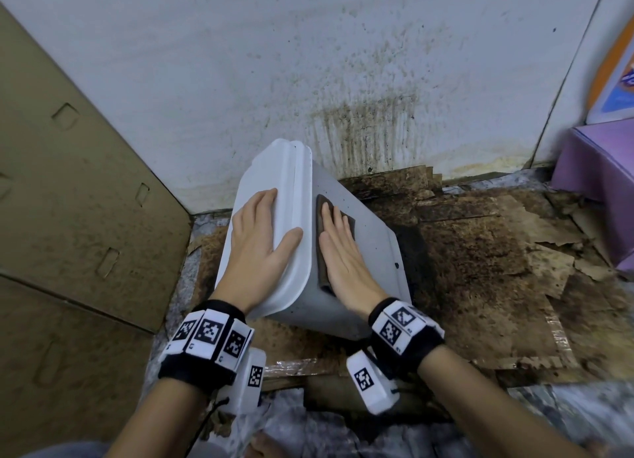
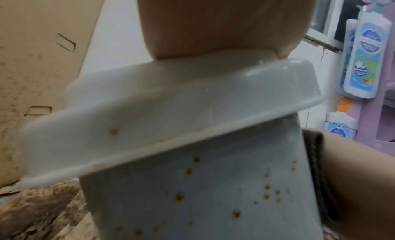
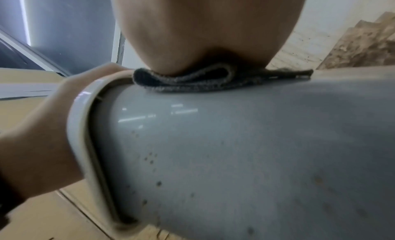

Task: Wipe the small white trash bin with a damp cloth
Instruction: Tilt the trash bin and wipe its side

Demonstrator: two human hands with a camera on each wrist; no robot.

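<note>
The small white trash bin [image 1: 363, 252] is tilted to the left on the floor, its lid [image 1: 274, 169] pointing left and away. My left hand [image 1: 260, 238] lies flat on the lid with straight fingers. My right hand [image 1: 339, 248] presses a folded dark brown cloth [image 1: 322, 217] flat against the bin's upper side, just right of the lid rim. The left wrist view shows brown specks on the bin wall [image 2: 213, 201] below the lid rim [image 2: 149, 125]. The right wrist view shows the folded cloth [image 3: 203, 81] squeezed under my palm on the bin [image 3: 235, 150].
A stained white wall [image 1: 343, 80] stands behind the bin. Flattened cardboard [image 1: 68, 183] leans at the left. Dirty, torn cardboard sheets [image 1: 480, 252] cover the floor to the right. A purple box [image 1: 600, 183] sits at the far right, bottles [image 2: 361, 57] beside it.
</note>
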